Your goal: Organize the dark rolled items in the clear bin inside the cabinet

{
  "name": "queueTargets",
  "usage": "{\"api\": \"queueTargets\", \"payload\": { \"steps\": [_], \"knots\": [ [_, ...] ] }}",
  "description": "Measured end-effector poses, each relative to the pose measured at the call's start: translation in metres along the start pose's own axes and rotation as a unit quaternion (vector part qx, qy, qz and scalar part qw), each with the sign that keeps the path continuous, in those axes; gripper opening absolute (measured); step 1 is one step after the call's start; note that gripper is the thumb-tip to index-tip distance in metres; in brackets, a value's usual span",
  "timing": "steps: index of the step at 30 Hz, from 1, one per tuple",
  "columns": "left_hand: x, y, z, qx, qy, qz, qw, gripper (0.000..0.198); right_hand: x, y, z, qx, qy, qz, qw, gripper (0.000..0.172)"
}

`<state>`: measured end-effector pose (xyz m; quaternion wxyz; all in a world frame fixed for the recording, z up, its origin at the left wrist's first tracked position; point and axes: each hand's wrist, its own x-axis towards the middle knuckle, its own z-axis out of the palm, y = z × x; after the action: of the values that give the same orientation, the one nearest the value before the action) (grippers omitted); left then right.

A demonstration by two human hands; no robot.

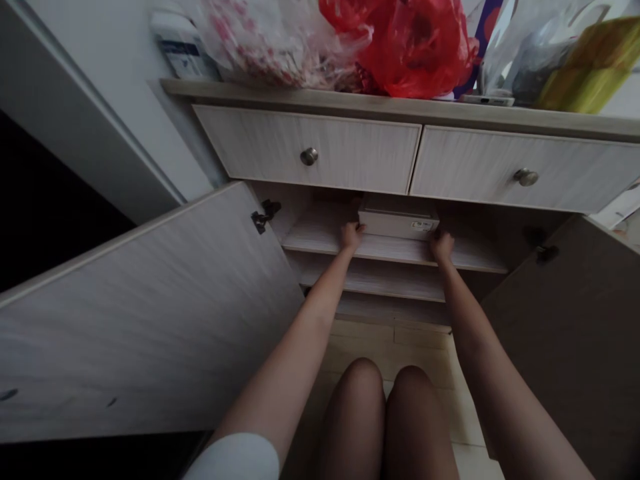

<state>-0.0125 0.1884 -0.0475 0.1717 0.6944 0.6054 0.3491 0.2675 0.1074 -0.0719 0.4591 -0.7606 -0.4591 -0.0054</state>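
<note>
A pale, flat box (387, 223) with a small printed label on its front right sits on the upper shelf (315, 233) inside a cabinet. My left hand (352, 236) grips the box's left front corner, its fingers curled round the side. At the opposite corner my right hand (442, 247) is closed on the right side of the box. Both arms reach forward between the two open doors. The back of the box lies in shadow under the drawers, and most fingertips are hidden behind its sides.
The left door (165, 313) and the right door (575, 333) stand open on either side. Above are two closed drawers (320, 143) with round knobs. The countertop carries a red plastic bag (420, 47), a clear patterned bag (270, 47), a white bottle (180, 43) and a yellow package (590, 67).
</note>
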Motion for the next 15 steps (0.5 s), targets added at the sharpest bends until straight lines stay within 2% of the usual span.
{"api": "queueTargets", "payload": {
  "steps": [9,12,15],
  "knots": [
    [0.026,-0.008,0.016,-0.014,0.004,-0.005,1.000,0.022,0.028,0.007,0.016,-0.006,-0.013,-0.004,1.000,0.031],
    [0.028,-0.005,0.016,-0.015,0.001,-0.009,1.000,0.021,0.030,0.005,0.015,-0.012,-0.028,-0.008,0.999,0.035],
    [0.029,0.003,0.011,-0.027,-0.022,-0.044,0.998,0.019,0.028,0.001,0.010,-0.007,-0.052,0.016,0.998,0.041]
  ]
}}
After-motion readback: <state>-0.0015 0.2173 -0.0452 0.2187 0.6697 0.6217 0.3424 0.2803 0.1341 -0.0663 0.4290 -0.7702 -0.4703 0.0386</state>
